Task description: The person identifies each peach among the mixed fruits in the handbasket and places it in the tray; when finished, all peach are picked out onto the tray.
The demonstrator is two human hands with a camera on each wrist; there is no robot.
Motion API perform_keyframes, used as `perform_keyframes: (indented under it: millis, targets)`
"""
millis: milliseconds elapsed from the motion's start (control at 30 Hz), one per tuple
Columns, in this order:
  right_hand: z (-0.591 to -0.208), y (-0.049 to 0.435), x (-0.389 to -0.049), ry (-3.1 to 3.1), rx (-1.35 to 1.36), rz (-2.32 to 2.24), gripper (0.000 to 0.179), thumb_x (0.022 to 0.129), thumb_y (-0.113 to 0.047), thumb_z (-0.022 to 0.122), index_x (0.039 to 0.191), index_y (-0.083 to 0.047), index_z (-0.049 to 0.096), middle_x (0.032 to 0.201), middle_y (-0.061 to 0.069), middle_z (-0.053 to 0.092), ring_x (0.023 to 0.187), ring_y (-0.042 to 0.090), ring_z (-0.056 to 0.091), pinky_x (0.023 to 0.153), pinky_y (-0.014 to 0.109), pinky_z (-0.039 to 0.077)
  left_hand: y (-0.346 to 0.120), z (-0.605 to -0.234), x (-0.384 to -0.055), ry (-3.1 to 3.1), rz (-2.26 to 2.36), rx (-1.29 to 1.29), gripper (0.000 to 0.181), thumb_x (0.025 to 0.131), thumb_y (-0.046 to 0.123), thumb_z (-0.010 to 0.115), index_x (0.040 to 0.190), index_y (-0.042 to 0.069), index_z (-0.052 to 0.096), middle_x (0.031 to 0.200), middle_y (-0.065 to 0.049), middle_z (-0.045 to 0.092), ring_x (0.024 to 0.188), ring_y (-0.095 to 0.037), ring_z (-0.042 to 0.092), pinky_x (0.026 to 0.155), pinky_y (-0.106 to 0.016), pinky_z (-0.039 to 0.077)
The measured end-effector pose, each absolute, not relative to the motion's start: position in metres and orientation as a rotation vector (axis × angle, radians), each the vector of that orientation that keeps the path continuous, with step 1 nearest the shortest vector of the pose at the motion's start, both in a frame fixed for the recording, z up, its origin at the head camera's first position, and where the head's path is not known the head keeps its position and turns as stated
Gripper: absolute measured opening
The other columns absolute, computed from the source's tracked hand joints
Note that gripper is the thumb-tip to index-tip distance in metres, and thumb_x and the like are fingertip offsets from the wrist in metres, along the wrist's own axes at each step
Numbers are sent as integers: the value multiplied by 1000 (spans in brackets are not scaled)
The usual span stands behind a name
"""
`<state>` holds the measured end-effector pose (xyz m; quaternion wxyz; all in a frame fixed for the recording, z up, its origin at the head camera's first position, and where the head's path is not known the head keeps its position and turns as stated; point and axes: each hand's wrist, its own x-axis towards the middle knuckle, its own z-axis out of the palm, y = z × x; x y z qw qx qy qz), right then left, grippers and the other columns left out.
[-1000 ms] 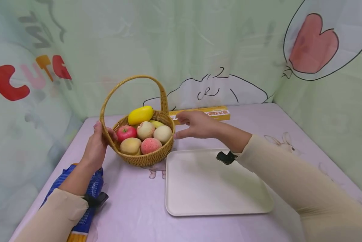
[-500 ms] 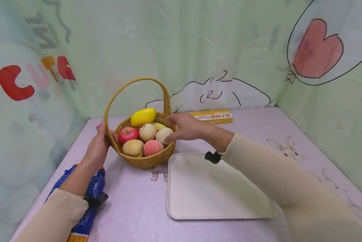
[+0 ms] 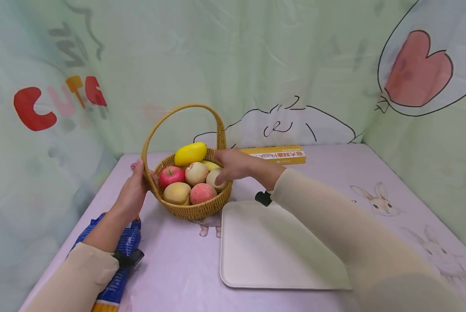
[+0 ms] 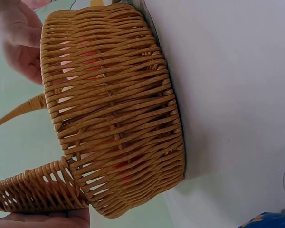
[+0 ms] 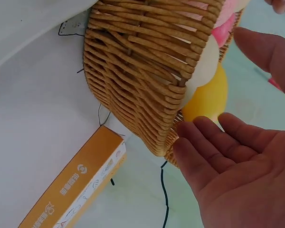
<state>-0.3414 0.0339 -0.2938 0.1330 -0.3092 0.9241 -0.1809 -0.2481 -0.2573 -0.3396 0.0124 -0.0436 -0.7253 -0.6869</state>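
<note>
A wicker basket [image 3: 192, 212] with a tall arched handle [image 3: 195, 105] stands at the table's middle left. It holds a yellow mango [image 3: 191, 154], a red apple [image 3: 172, 177], a pink peach [image 3: 203, 193], several paler round fruits and part of a banana [image 3: 211, 165]. My left hand [image 3: 133, 195] grips the foot of the handle on the left side, thumb outside. Over the basket's right rim reaches my right hand [image 3: 234, 164], beside a pale round fruit [image 3: 213, 178] that it partly covers. In the right wrist view its fingers [image 5: 209, 147] are spread, nothing between them and the thumb.
An off-white rectangular tray [image 3: 272, 247] lies right of the basket, partly under my right forearm. Behind it is an orange pasta box [image 3: 283, 155]. A blue bag [image 3: 114, 277] lies beneath my left forearm. Printed curtains [image 3: 295, 65] enclose the table's back and sides.
My right hand has moved left, from beside the basket to over its right rim and the pale fruit. The left hand keeps hold of the handle; the whole view has shifted slightly.
</note>
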Motion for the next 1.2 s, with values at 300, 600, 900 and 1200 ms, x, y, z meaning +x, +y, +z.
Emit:
perform_keyframes:
  millis: [300, 600, 900, 1200]
  targets:
    - [-301, 19, -350, 2655, -926, -264, 73, 86, -17, 78, 150, -2, 48, 146, 14, 57, 120, 27, 56, 104, 38, 50, -258, -339, -247, -2279, -2136, -116, 64, 106, 66, 25, 100, 6, 46, 96, 2, 49, 107, -20, 46, 101, -24, 33]
    - [-310, 7, -350, 2662, -873, -174, 67, 86, -15, 82, 146, -6, 53, 135, 10, 62, 113, 24, 56, 105, 37, 50, -256, -339, -247, -2287, -2125, -105, 66, 106, 66, 25, 101, 4, 45, 97, 1, 48, 111, -23, 44, 103, -25, 32]
    - [-318, 7, -354, 2681, -952, -47, 47, 87, -21, 82, 126, -7, 62, 111, 7, 65, 100, 24, 58, 94, 35, 52, -255, -340, -249, -2311, -2111, -98, 68, 106, 68, 24, 105, 3, 44, 103, -3, 47, 116, -25, 42, 104, -26, 32]
    - [-307, 16, -353, 2701, -908, -249, 65, 83, -30, 83, 139, -6, 59, 119, 8, 67, 104, 25, 59, 92, 36, 54, -257, -339, -249, -2317, -2111, -76, 69, 105, 69, 23, 105, 3, 44, 100, -1, 47, 119, -28, 41, 108, -28, 29]
